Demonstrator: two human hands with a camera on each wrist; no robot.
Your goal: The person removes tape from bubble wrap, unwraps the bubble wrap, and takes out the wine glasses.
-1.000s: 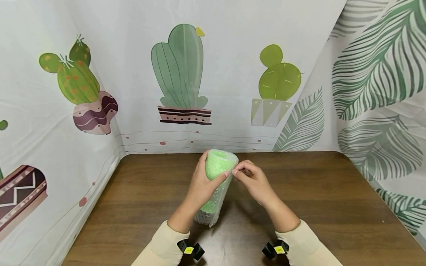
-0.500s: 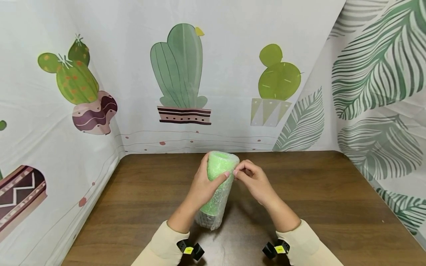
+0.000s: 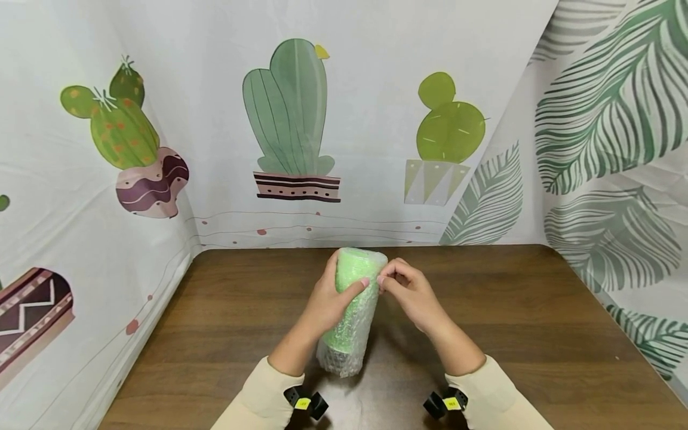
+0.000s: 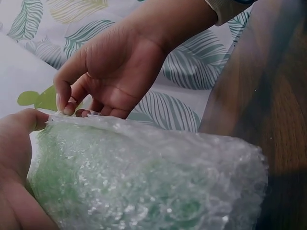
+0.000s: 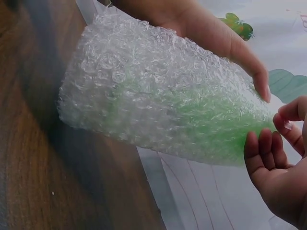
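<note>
A green cylindrical object [image 3: 350, 270] is wrapped in clear bubble wrap [image 3: 349, 361], its lower end towards the person. My left hand [image 3: 328, 298] grips the roll near its upper end, thumb across the front and the other fingers behind it. At the upper right side, my right hand [image 3: 412, 294] pinches the wrap's edge between thumb and index finger. A small clear piece shows at those fingertips in the right wrist view, where the right hand's [image 5: 278, 177] other fingers lie curled by the green end. What the wrapped object is cannot be told.
A brown wooden table [image 3: 484, 310] lies beneath the hands. Behind it hangs a white cloth [image 3: 371, 119] printed with cacti and leaves, also along both sides. A black camera [image 3: 307, 401] is strapped to the left wrist, and another camera [image 3: 445, 404] to the right.
The wrapped roll has tilted and shifted slightly towards the person and to the right, its lower end showing more. Both hands keep nearly the same hold.
</note>
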